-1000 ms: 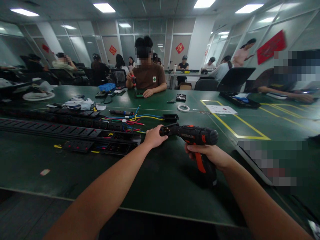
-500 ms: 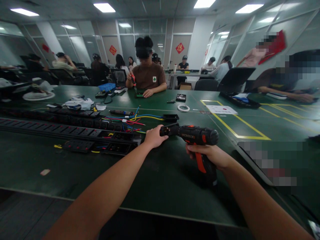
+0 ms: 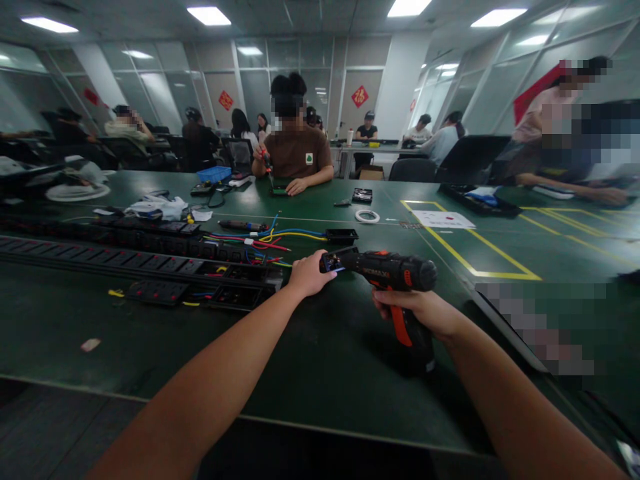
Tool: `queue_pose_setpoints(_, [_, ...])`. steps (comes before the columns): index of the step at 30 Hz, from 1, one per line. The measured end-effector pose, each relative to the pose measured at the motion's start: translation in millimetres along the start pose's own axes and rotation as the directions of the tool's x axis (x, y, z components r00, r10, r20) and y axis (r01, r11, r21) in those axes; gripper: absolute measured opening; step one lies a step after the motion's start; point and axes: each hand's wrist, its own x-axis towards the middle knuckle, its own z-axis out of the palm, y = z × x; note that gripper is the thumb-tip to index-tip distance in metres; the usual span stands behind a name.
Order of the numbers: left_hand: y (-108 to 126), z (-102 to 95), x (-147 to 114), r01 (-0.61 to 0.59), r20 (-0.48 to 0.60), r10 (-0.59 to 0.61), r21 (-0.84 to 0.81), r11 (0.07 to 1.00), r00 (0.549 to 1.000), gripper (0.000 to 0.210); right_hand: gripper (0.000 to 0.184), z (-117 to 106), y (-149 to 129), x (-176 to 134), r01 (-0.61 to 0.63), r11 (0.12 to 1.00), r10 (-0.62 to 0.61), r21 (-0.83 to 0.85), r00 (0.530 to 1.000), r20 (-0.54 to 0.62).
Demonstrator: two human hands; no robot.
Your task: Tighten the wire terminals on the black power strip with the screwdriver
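My right hand (image 3: 410, 308) is wrapped round the grip of a black and orange cordless drill (image 3: 395, 270), its nose pointing left. In my left hand (image 3: 311, 273) I grip a small black plastic housing (image 3: 336, 260), its open side with metal parts turned toward me. The drill's tip meets or overlaps the right end of the housing; its bit is hidden. Just behind lies another black housing (image 3: 342, 235) with blue and yellow wires (image 3: 295, 233) running from it. To the left of my left hand are long black power strips (image 3: 150, 263) and a loose socket panel (image 3: 156, 292).
Across the green table (image 3: 300, 373) a person (image 3: 299, 153) holds a red screwdriver over a small green board. A roll of white tape (image 3: 367, 217), a paper sheet (image 3: 444, 219) and a blue basket (image 3: 214, 175) lie farther back. A flat, blurred-out object (image 3: 530, 327) sits at right.
The housing in my left hand has turned slightly, and a bluish light shows on its lower edge. The drill stays almost still. A person in pink at the far right has moved right.
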Motion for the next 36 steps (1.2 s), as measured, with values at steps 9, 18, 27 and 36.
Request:
queue_pose_setpoints(9, [-2.0,1.4,0.4,-0.015,-0.011,0.015,-0.001,1.0,1.0,0.063,0.035,-2.5,2.4,1.6,0.032,0.999,-0.032,-0.014,0.999,0.028])
queue_pose_setpoints(18, [0.5,-1.6,-0.6,-0.007,0.004,0.007,0.002,1.0,1.0,0.061,0.035,-1.6,1.4,0.1,0.033,0.999,-0.032,-0.041,0.999,0.029])
queue_pose_setpoints(27, [-1.1,0.5,0.3,-0.015,-0.006,0.015,-0.001,1.0,1.0,0.062,0.033,-2.2,3.5,0.9,0.035,0.999,-0.036,0.014,0.999,0.035])
queue_pose_setpoints(36, [1.8,-2.6,-1.4,-0.004,-0.003,0.004,-0.003,1.0,1.0,0.058,0.036,-3.4,6.1,1.7,-0.003,0.999,0.003,0.048,1.0,0.007])
